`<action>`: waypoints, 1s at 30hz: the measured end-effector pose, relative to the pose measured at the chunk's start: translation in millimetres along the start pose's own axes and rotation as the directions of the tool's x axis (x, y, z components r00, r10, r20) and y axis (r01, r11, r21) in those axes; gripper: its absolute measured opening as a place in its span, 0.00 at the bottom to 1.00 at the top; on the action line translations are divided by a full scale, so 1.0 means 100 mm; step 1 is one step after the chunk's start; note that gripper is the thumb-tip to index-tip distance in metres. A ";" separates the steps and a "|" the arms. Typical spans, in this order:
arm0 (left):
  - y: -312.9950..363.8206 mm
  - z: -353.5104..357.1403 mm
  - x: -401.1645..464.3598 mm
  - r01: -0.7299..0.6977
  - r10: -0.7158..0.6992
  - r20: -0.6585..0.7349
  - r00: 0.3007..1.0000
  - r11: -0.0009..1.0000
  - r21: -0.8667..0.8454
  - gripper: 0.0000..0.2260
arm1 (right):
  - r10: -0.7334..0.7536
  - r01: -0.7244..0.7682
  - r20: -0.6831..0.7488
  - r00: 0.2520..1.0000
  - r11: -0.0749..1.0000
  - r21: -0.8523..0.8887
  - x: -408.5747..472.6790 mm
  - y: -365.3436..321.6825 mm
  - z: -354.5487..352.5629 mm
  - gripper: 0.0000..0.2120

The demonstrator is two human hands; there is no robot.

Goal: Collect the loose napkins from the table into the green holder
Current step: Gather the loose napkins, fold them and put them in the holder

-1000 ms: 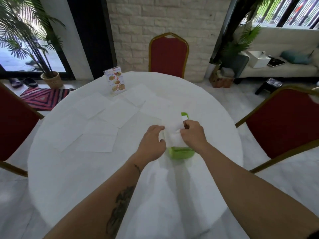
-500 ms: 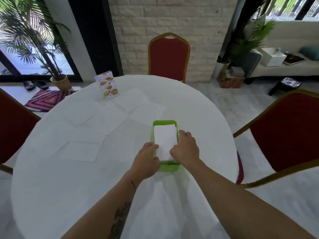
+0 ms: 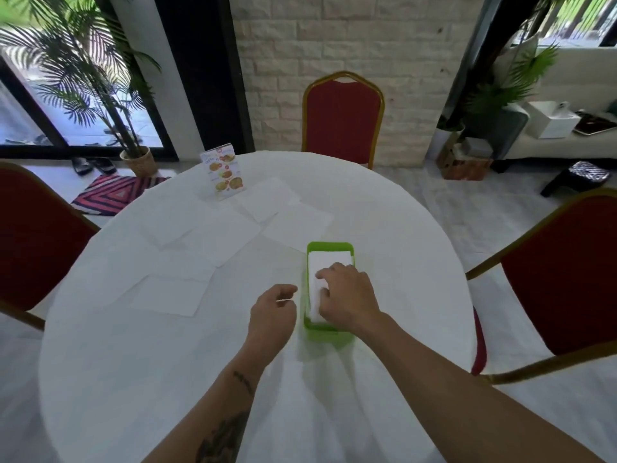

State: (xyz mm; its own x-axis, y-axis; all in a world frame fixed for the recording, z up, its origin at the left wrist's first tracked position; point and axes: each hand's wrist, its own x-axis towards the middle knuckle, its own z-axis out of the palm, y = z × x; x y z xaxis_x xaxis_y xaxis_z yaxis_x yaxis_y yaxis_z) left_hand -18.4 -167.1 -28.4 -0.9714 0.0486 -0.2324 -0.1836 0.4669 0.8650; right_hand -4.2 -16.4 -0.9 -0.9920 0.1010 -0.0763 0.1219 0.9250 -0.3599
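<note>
- A rectangular green plastic holder (image 3: 330, 246) is seen on the round white-clothed table (image 3: 400, 228), right of centre, with white folded napkins (image 3: 329, 260) stacked inside.
- The stack is pressed down by the right hand (image 3: 347, 297), fingers bent onto the top sheet; the holder's near end is hidden beneath it.
- The left hand (image 3: 272, 312) is held just beside the holder, loosely curled, nothing gripped.
- Loose white paper napkins (image 3: 170, 295) are spread over the left half, their edges hard to make out against the cloth.
- An upright printed menu card (image 3: 223, 172) stands at the far edge.
- Red gold-framed chairs (image 3: 342, 118) surround the table; a white brick wall (image 3: 334, 45) lies behind.
</note>
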 end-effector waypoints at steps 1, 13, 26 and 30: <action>-0.04 -0.08 0.01 0.017 -0.018 -0.019 1.000 0.999 -0.029 0.17 | -0.011 0.011 -0.004 1.000 0.999 0.041 0.03 -0.08 0.01 0.21; -1.02 -1.30 0.57 0.071 -0.044 -0.149 0.988 0.980 0.186 0.20 | 0.021 -0.053 0.199 0.980 0.986 0.159 0.24 -1.16 0.75 0.19; -1.69 -1.72 0.81 -0.303 0.067 0.340 0.938 0.634 0.711 0.32 | 0.313 -0.374 0.307 0.899 0.913 0.164 0.16 -1.57 1.29 0.23; -1.67 -1.63 0.54 -0.434 0.121 0.458 0.880 0.597 0.675 0.30 | 0.424 -0.480 0.282 0.861 0.861 0.169 0.06 -1.50 1.28 0.28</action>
State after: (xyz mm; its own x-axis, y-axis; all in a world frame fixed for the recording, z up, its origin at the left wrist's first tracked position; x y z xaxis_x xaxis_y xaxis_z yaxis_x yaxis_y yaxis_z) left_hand -65.0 -386.3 -113.6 -0.8085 0.5042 -0.3035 0.4132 0.8536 0.3173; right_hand -23.9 -201.8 -66.6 -0.7923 0.3759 -0.4806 0.5866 0.6861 -0.4304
